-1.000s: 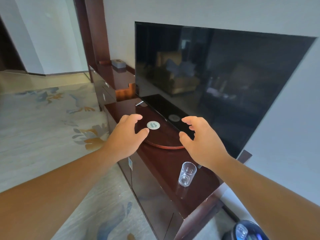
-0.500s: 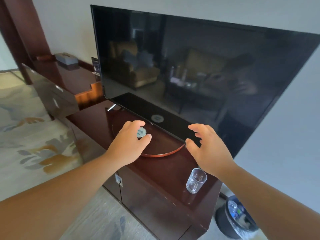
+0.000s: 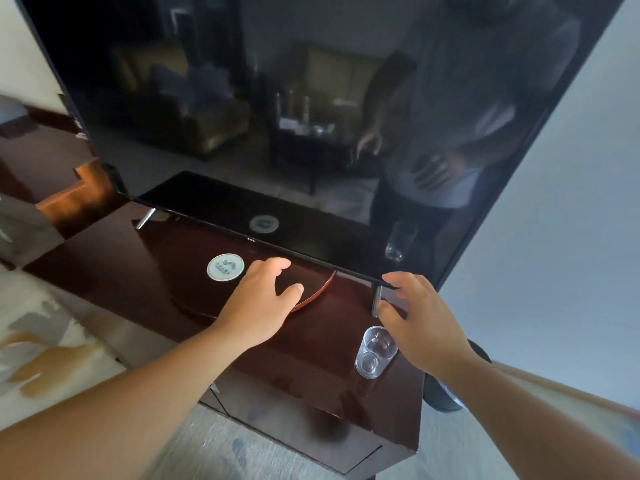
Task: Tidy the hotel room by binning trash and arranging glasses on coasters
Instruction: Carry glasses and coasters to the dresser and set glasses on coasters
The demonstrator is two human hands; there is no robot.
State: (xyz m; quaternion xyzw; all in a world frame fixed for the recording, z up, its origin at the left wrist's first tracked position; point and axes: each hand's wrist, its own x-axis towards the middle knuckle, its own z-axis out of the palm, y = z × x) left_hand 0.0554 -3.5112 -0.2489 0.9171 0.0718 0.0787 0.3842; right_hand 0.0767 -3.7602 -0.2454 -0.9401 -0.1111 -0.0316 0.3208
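Clear glass (image 3: 376,352) stands upright on cabinet (image 3: 311,372), beside right hand (image 3: 420,327).

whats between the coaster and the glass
The left hand, over the round tray's edge, lies between coaster and glass; the rest is bare cabinet top. Head view.

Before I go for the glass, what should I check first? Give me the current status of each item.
1. Glass standing upright on the cabinet: ok.
2. Glass looks empty: ok.
3. Coaster has nothing on it: ok.
4. Left hand and right hand hold nothing: ok.
5. Glass on coaster: not ok, they are well apart, with the left hand over the space between them.
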